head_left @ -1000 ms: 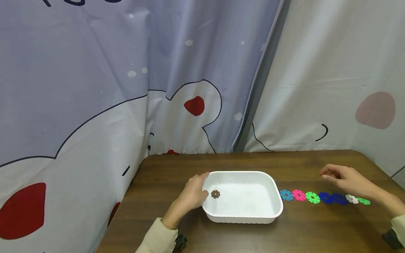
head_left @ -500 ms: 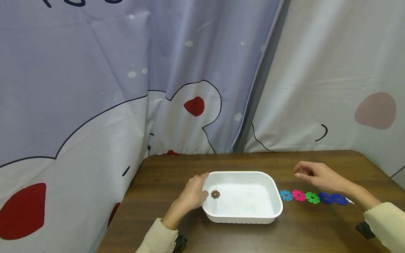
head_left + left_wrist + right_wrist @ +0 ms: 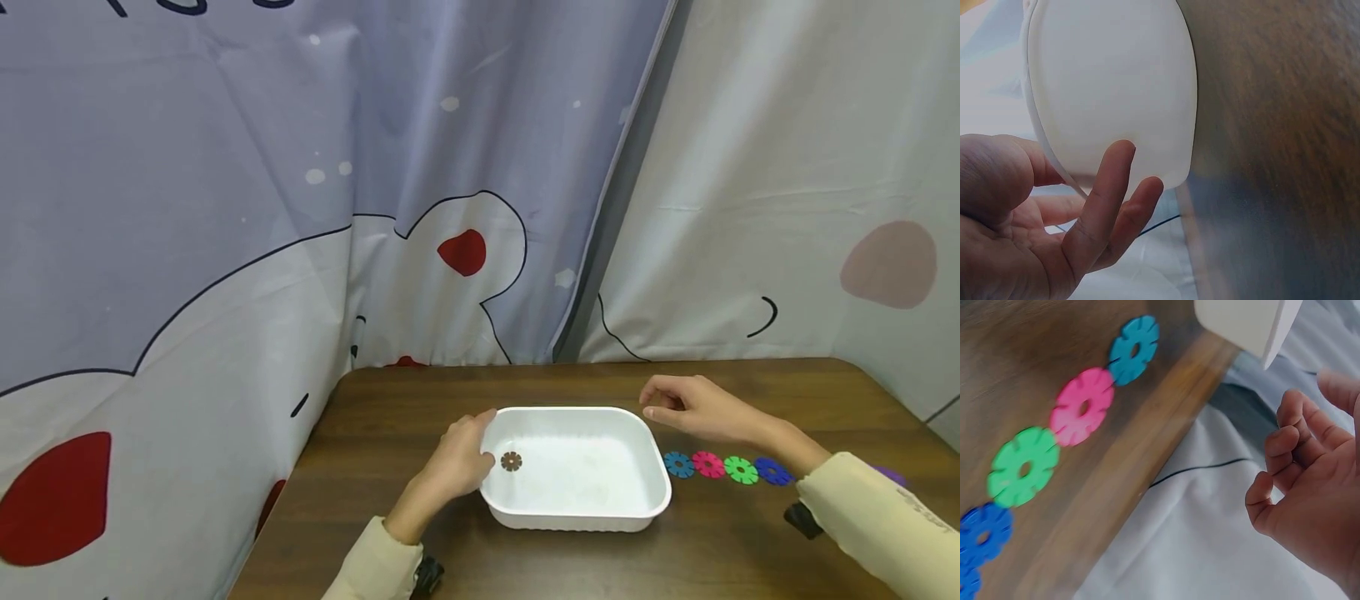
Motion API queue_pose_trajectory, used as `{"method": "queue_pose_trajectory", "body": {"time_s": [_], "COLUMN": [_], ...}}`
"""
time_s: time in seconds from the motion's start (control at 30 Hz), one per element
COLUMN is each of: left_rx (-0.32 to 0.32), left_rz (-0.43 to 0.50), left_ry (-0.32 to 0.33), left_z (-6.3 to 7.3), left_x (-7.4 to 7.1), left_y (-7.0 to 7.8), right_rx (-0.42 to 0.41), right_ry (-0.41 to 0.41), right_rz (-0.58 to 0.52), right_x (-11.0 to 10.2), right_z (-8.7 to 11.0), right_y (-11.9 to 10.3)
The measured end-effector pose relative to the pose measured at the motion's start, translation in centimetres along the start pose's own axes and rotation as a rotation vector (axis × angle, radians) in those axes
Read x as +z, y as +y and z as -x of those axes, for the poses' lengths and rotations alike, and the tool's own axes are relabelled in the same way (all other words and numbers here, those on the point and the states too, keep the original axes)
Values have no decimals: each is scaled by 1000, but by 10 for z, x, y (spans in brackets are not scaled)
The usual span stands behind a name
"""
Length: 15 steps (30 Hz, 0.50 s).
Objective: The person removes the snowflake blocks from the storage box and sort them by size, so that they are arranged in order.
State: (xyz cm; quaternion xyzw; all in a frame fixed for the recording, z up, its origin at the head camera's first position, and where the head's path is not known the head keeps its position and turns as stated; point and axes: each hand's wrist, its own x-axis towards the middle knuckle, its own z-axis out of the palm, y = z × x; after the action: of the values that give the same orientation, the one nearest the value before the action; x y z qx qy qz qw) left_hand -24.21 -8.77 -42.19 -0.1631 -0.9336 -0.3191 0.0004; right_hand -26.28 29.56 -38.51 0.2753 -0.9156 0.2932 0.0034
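Note:
My left hand (image 3: 456,454) grips the left end of a white plastic basin (image 3: 573,515), thumb at the rim and fingers against its outer wall in the left wrist view. Inside the basin, near that hand, lies a brown notched disc (image 3: 512,461). My right hand (image 3: 701,408) hovers just beyond the basin's right back corner, its fingers loosely bent and nothing visible in them. A row of notched discs lies right of the basin: light blue (image 3: 1134,350), pink (image 3: 1097,400), green (image 3: 1038,478) and dark blue (image 3: 988,532). The right forearm hides part of the row.
A purple disc (image 3: 890,475) shows beyond the right sleeve (image 3: 873,512). The brown wooden table (image 3: 420,387) ends at a back edge, where a patterned curtain (image 3: 442,308) hangs.
My right hand has moved left above the table, from over the right part of the disc row to the basin's corner. The left hand and the basin have stayed put.

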Motion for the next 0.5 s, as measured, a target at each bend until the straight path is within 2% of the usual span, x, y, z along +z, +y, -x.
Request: {"method": "queue_pose_trajectory", "body": {"time_s": [0.5], "left_rx": [-11], "left_rz": [-7], "left_ry": [0], "left_z": [1], "left_x": [-1], "left_y": [-1], "right_rx": [-149], "right_ry": [-102], "right_rz": [34], "right_x": [24], "right_z": [-51], "right_y": [-34]}}
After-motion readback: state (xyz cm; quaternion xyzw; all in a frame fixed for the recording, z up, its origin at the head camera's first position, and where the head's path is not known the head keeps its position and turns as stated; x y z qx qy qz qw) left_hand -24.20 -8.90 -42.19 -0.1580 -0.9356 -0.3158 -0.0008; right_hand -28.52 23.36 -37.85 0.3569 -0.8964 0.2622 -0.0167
